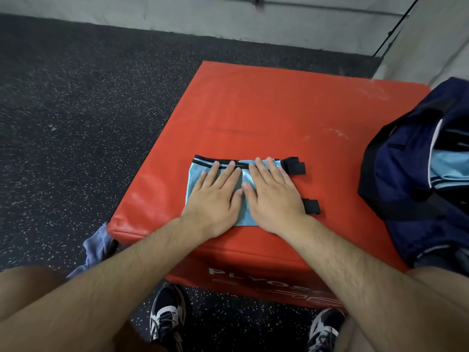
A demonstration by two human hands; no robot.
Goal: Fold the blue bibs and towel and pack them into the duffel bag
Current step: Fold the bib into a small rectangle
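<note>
A folded light-blue mesh bib (196,177) with black trim and black straps lies on the red plyo box (253,118). My left hand (215,199) and my right hand (272,196) press flat on it side by side, fingers straight. The navy duffel bag (406,174) stands open at the right edge of the box, with light-blue fabric (445,165) showing inside. A bluish-purple towel (97,246) hangs off the box's near left corner.
Dark speckled rubber floor (76,110) surrounds the box. A grey wall (253,21) runs along the back and right. My two shoes (166,318) stand on the floor in front of the box.
</note>
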